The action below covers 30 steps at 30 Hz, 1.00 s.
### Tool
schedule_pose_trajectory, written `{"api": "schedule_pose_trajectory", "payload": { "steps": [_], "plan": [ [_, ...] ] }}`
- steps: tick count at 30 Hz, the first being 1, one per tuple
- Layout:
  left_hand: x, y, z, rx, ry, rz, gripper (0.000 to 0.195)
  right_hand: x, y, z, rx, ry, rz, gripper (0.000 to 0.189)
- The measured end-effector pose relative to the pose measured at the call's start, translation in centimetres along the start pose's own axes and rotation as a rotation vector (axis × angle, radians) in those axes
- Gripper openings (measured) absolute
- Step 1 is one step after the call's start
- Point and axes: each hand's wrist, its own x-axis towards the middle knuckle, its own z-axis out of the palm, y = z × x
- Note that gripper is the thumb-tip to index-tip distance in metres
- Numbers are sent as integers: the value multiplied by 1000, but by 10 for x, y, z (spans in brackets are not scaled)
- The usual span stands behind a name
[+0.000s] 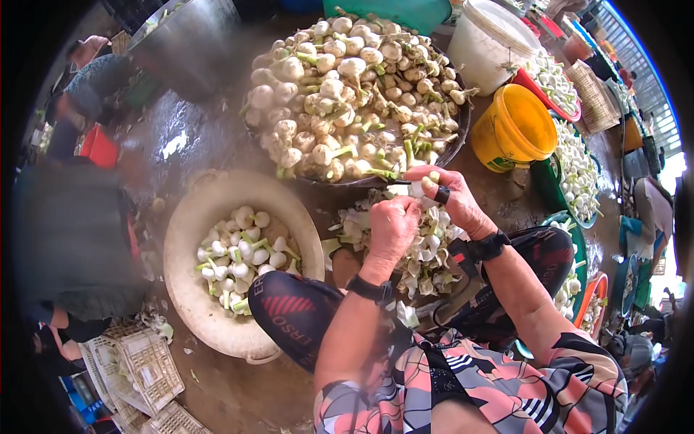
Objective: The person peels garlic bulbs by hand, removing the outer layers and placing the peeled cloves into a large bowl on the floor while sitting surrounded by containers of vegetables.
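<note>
Between my two hands, near the front rim of the heaped basin, is a white garlic bulb [419,191]. My right hand [452,198] holds it from the right, with a black band around one finger. My left hand [394,223] is a closed fist pressed against the bulb's lower left side; whether it grips the bulb or a small tool is hidden. Beyond them a wide dark basin [465,127] is heaped with unpeeled, soil-marked garlic. A pale round basin [181,271] at the left holds cleaned white bulbs with short green stems. Peeled garlic skins [428,266] lie in a pile below my hands.
A yellow bucket [488,127] and a white bucket [469,51] stand right of the heap. Green tubs [547,182] of garlic line the right side. Plastic crates [154,363] lie lower left. A metal tub [190,43] is upper left. Other people sit at both sides. The floor is wet.
</note>
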Motion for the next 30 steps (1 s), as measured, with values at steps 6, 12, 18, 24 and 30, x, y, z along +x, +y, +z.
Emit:
{"api": "schedule_pose_trajectory", "payload": {
  "steps": [6, 12, 18, 24, 30],
  "plan": [
    [2, -6, 4, 104, 45, -59, 16, 11, 13, 3, -103, 11, -38, 31],
    [8, -17, 4, -210, 181, -303, 15, 15, 35, -5, 524, 202, 47, 58],
    [-2, -54, 9, 621, -17, -216, 31, 17, 11, -18, 1422, 214, 212, 47],
    [2, -40, 10, 365, -174, -207, 24, 19, 18, -27, 1420, 279, 222, 47],
    [6, -52, 28, -394, -100, -553, 20, 56, 30, 16, 1074, 281, 384, 57]
  ]
}}
